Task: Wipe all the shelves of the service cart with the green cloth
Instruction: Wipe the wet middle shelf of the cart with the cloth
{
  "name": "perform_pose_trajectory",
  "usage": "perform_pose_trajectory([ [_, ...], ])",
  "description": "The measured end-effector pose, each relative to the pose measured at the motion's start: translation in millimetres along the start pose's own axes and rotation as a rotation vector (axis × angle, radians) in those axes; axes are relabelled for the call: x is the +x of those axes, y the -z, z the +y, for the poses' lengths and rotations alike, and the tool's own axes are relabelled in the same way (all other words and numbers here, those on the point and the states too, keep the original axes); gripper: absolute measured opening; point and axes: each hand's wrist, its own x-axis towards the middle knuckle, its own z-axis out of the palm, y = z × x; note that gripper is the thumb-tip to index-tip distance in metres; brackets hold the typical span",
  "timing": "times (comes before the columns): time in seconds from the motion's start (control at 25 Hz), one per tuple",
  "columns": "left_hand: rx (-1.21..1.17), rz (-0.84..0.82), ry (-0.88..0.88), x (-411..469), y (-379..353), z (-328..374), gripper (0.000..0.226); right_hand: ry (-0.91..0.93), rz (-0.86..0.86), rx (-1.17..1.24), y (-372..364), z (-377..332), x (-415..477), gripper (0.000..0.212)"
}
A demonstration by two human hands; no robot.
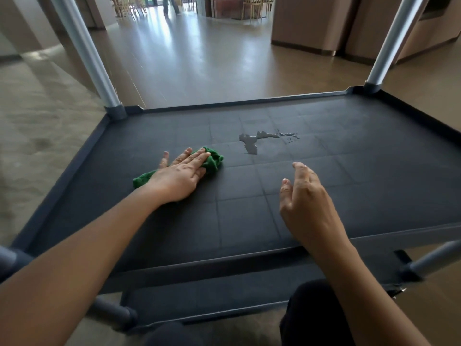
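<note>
The green cloth (pixel 212 160) lies bunched left of centre on the shelf (pixel 361 186). It looks soft and limp, best driven under a flat palm, as the left hand (pixel 178 177) presses it, fingers straight. A puddle (pixel 252 142) waits at two o'clock. The right hand (pixel 305 203) hovers loose and empty. The raised rim (pixel 249 102) bounds open room towards three o'clock.

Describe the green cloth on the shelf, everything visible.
The green cloth is a small, bunched rag of soft, nubby fabric, bright green. It lies crumpled on the dark shelf, toward its left side, left of the puddle and apart from it. The left hand presses flat on its middle, fingers straight, so only its two ends show.
</note>
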Motion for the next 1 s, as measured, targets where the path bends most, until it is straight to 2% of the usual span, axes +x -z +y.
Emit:
perform_pose_trajectory([
  [0.12, 0.011, 0.107, 0.133, -12.3, 2.8, -31.8, 0.05, 0.022, 0.0, -0.013, -1.2, -5.2, -4.2, 0.047],
  [0.24, 0.042, 0.335, 0.148, -24.9, 1.4, -42.6, 0.046, 0.042, -0.012, -0.026, -2.9, -8.1, -7.0, 0.048],
  [0.44, -0.316, 0.645, 0.167, -32.1, 17.8, -42.7, 0.035, 0.084, -0.02, 0.007, -4.2, -17.1, -7.1, 0.048],
  [0.52, -0.574, 0.725, 0.219, -36.7, 24.3, -34.9, 0.03, 0.075, -0.024, 0.078, -7.6, -24.3, -6.9, 0.044],
  [0.56, -0.784, 0.726, 0.246, -39.9, 26.4, -29.0, 0.026, 0.061, -0.048, 0.149, -10.7, -30.9, -5.9, 0.041],
  [0.68, -1.488, 0.637, 0.278, -54.1, 31.9, -7.2, 0.017, 0.003, -0.167, 0.394, -23.7, -60.5, 1.2, 0.026],
  [0.76, -1.79, 0.574, 0.282, -63.1, 36.1, 5.1, 0.019, -0.092, -0.254, 0.606, -30.4, -82.0, 6.5, 0.017],
  [0.8, -1.876, 0.566, 0.267, -66.8, 38.0, 9.6, 0.02, -0.174, -0.321, 0.743, -33.4, -91.8, 8.1, 0.019],
  [0.88, -1.882, 0.607, 0.199, -71.2, 39.7, 18.1, 0.021, -0.368, -0.479, 0.994, -37.5, -107.5, 10.7, 0.031],
  [1.0, -1.507, 0.705, 0.006, -78.8, 39.3, 22.9, 0.021, -0.583, -0.675, 1.256, -45.0, -117.7, 20.3, 0.051],
])
